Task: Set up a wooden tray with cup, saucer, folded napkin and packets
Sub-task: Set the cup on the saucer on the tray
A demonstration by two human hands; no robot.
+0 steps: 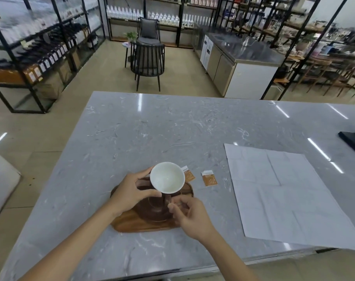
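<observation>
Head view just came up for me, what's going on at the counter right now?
A person is holding a white cup over a dark saucer that sits on the wooden tray. The left hand steadies the cup's bowl and the right hand pinches its handle. Two packets lie on the marble counter beyond the tray, and the napkin lies unfolded to the right.

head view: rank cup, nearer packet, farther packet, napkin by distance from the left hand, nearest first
1. cup: held in the left hand, above the tray
2. nearer packet: just right of the cup
3. farther packet: farther right, on the counter
4. napkin: unfolded, far right
</observation>
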